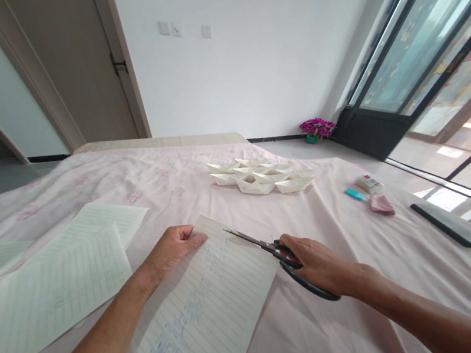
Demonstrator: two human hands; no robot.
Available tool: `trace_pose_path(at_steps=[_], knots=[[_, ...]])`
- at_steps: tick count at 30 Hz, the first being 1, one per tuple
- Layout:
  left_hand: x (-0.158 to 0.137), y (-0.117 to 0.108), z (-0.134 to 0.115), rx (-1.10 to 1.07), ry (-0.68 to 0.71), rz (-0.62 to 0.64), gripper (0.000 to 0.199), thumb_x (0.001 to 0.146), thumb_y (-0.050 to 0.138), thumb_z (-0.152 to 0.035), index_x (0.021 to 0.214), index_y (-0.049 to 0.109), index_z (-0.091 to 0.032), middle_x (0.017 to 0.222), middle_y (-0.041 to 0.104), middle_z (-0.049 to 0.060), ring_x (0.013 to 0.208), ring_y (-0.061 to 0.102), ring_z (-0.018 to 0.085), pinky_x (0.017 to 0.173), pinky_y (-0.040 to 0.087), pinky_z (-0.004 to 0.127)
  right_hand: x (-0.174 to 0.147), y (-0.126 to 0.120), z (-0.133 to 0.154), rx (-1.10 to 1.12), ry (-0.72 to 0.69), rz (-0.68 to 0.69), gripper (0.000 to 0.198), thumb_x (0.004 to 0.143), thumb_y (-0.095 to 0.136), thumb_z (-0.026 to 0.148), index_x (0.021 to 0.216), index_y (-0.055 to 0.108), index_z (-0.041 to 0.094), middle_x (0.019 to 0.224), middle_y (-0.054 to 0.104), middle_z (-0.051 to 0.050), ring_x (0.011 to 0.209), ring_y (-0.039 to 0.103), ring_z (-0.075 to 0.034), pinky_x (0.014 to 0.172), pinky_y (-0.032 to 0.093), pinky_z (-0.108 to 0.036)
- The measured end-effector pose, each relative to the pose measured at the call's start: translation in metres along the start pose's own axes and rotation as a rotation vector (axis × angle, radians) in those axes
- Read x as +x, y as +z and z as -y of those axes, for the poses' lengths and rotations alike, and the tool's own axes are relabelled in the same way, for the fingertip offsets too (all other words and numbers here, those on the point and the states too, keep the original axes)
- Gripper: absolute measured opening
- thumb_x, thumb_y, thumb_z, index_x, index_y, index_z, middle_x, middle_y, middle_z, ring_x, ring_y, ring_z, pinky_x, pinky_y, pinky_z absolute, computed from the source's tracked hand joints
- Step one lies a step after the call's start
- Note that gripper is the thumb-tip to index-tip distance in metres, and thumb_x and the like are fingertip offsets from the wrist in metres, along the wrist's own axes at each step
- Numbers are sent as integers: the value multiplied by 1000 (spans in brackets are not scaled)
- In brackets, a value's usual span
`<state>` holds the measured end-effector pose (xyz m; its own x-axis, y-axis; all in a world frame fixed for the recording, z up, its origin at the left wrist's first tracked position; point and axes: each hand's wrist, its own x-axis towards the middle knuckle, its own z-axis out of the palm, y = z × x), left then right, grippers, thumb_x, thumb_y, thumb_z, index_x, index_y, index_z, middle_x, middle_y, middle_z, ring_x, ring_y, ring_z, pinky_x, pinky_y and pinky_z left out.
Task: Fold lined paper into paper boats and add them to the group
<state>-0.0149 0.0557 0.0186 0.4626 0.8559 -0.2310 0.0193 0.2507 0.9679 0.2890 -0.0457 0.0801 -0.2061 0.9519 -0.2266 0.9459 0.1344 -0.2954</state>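
A lined sheet of paper (203, 313) with blue handwriting lies slanted in front of me. My left hand (177, 245) pinches its upper left edge between thumb and fingers. Black-handled scissors (269, 247) are in my right hand (316, 262), fingers wrapped round the handles. Their blades point left across the upper part of the sheet and look nearly closed; whether they have cut into the paper I cannot tell. Beyond the sheet stand several folded paper boats (262, 178), grouped close together.
More lined sheets (56, 288) overlap at the left on the pink bedcover (165, 181). Toward the right lie a blue item (355, 194), a small white box (369, 183), a pink cloth-like piece (382, 205) and a dark flat slab (449, 226). Purple flowers (317, 127) stand by the wall.
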Motion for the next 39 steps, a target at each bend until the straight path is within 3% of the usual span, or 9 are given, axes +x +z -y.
trace_pose_path(at_steps=[39], knots=[[-1, 1, 0, -6, -12, 5, 42, 68, 79, -48, 88, 71, -13, 76, 74, 7, 64, 68, 21, 61, 52, 30, 2, 2, -2, 8, 9, 2, 9, 87, 52, 26, 85, 44, 21, 82, 61, -3, 70, 52, -15, 61, 26, -26]])
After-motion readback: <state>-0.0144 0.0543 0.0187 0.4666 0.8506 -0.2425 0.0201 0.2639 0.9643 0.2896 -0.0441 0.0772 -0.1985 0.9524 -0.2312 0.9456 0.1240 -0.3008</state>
